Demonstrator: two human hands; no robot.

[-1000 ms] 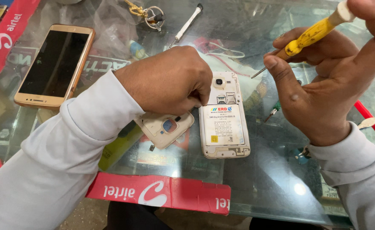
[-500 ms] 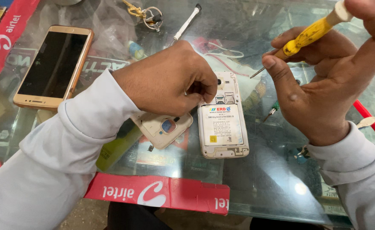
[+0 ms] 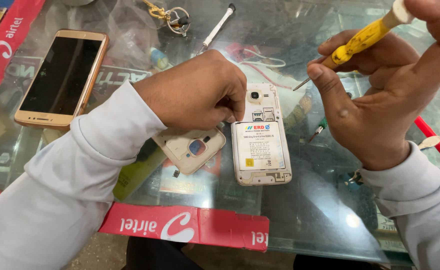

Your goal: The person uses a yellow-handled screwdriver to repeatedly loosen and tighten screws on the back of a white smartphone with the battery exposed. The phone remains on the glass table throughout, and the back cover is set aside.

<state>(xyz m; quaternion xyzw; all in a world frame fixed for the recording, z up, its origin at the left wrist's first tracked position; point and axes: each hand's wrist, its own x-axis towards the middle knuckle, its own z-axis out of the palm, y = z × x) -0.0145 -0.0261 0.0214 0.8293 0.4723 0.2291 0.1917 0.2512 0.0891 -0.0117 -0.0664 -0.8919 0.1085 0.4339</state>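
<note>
An opened white phone (image 3: 261, 145) lies face down on the glass counter (image 3: 320, 220), its battery and camera exposed. My left hand (image 3: 195, 92) rests with curled fingertips touching the phone's upper left edge. The phone's detached back cover (image 3: 190, 149) lies beside it, partly under my left wrist. My right hand (image 3: 385, 90) is raised to the right of the phone and grips a yellow-handled screwdriver (image 3: 352, 44), whose metal tip hangs in the air just above and right of the phone's top.
A gold phone (image 3: 62, 77) lies screen up at the far left. A second screwdriver (image 3: 215, 30) and a key ring (image 3: 172, 16) lie at the back with a clear plastic bag. Red strips (image 3: 185, 227) run along the counter's front and left edges. A small green-handled tool (image 3: 318, 130) lies near my right hand.
My left hand has shifted slightly left and back on the phone's top, uncovering more of the camera area. The right hand with the screwdriver has barely moved.
</note>
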